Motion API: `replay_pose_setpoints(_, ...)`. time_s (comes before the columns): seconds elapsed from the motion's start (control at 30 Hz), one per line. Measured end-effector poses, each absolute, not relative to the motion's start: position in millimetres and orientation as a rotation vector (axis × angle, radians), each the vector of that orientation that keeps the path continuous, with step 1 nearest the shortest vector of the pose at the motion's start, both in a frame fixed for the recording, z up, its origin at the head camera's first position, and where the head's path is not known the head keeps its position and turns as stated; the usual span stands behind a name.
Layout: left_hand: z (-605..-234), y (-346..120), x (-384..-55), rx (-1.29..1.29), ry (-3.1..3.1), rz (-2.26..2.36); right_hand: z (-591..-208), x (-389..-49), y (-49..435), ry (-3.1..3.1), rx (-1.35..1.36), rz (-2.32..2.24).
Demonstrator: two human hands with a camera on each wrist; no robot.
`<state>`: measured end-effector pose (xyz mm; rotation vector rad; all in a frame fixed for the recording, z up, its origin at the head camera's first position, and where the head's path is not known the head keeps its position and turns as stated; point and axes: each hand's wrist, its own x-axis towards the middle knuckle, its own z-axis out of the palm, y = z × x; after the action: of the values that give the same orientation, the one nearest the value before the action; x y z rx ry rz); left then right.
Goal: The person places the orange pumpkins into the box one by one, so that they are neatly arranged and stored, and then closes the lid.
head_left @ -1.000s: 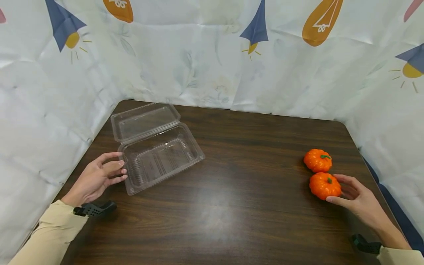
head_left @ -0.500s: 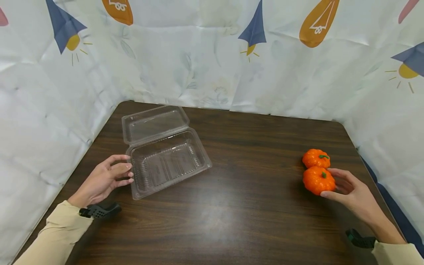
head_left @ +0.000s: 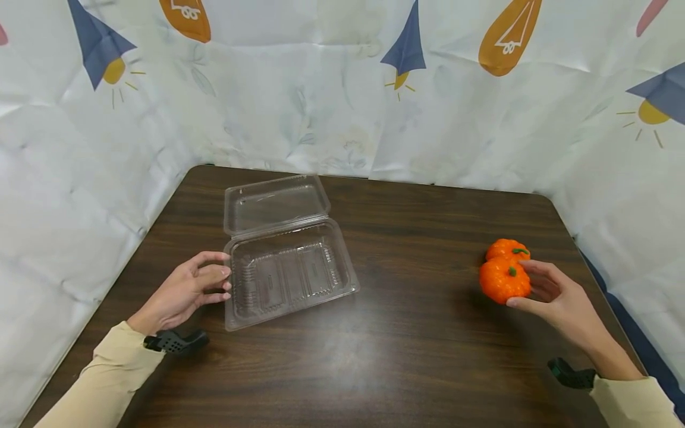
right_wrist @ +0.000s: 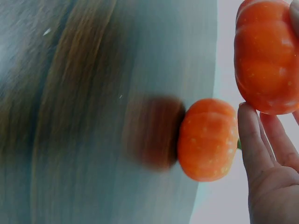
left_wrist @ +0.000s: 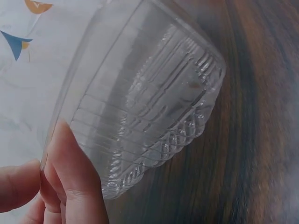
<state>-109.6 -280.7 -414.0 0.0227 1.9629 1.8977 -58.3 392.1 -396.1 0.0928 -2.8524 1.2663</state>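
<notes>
On the left, my left hand (head_left: pixel 184 291) pinches the left rim of a clear plastic clamshell container (head_left: pixel 293 314) between thumb and fingers. Its lid (head_left: pixel 275 205) lies folded back on the far side. The left wrist view shows the thumb and fingers on either side of the thin rim of the container (left_wrist: pixel 154 98). At the right, my right hand (head_left: pixel 567 309) grips a small orange toy pumpkin (head_left: pixel 503 282) with a green stem. This pumpkin (right_wrist: pixel 268 56) is off the table in the right wrist view. A second toy pumpkin (right_wrist: pixel 208 140) sits on the table just behind it.
Both things are over a dark brown wooden table (head_left: pixel 396 356) with rounded far corners. Patterned white curtains (head_left: pixel 332 107) hang along its back and sides. Each wrist wears a black strap; the left one (head_left: pixel 173 342) hangs near the tabletop.
My left hand has shifted the clear container to the right. The right hand has raised the held pumpkin and moved it slightly left, so it now overlaps the rear pumpkin.
</notes>
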Motion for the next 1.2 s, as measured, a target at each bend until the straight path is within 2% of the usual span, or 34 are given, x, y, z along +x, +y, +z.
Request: replay_pose_setpoints(1.2, -415, -211, -138, 0.149, 1.908, 1.775, -378, -83, 331, -2.666, 0.246, 1.460)
